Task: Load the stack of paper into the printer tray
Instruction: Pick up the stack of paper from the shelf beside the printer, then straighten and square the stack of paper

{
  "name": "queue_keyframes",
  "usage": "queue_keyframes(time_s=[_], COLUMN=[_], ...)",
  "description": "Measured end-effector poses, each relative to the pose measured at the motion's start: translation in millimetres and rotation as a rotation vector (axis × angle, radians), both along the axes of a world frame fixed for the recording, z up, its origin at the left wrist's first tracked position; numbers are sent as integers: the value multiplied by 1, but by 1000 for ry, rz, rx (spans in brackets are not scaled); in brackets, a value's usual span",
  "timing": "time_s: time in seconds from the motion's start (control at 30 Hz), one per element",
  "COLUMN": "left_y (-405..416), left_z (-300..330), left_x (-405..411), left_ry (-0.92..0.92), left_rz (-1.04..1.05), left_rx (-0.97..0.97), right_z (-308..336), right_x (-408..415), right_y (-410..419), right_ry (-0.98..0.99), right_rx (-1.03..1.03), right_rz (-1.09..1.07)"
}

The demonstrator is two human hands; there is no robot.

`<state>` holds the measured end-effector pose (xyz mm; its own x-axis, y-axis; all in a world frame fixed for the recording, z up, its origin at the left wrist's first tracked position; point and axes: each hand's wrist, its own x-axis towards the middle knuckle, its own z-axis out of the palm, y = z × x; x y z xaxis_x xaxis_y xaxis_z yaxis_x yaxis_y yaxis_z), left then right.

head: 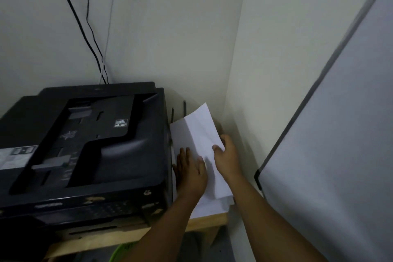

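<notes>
A stack of white paper (196,134) lies on the wooden shelf just right of the black printer (85,144). The top sheets are lifted and curved upward. My right hand (227,157) grips the right edge of those lifted sheets, thumb on top. My left hand (190,170) rests flat with straight fingers on the left part of the paper, next to the printer's side. The printer's top feeder tray (102,121) holds no paper. The lower part of the stack is partly hidden under my hands.
The wooden shelf (210,219) carries the printer and paper in a wall corner. Black and white cables (89,27) hang down the wall behind the printer. A grey panel (340,134) stands close on the right. A green object (121,250) shows below the shelf.
</notes>
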<state>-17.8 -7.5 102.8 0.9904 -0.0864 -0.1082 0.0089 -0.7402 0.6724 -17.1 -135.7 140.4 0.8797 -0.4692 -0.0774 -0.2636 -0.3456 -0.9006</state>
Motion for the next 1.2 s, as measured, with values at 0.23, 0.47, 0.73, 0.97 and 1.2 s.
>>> queue_keyframes(time_s=[0.23, 0.47, 0.73, 0.97, 1.2], left_y=[3, 42, 158, 301, 429], left_z=[110, 232, 338, 367, 354], left_x=[16, 47, 64, 68, 78], left_ry=[-174, -283, -291, -323, -462], left_rz=[27, 89, 242, 227, 149], left_rx=[-132, -282, -737, -791, -704], right_z=[115, 244, 303, 299, 272], right_x=[-13, -5, 7, 19, 49], right_y=[-13, 2, 97, 229, 356], right_ry=[-145, -377, -602, -722, -679], right_rx=[-72, -76, 153, 258, 342], right_rz=[-73, -85, 51, 236, 289])
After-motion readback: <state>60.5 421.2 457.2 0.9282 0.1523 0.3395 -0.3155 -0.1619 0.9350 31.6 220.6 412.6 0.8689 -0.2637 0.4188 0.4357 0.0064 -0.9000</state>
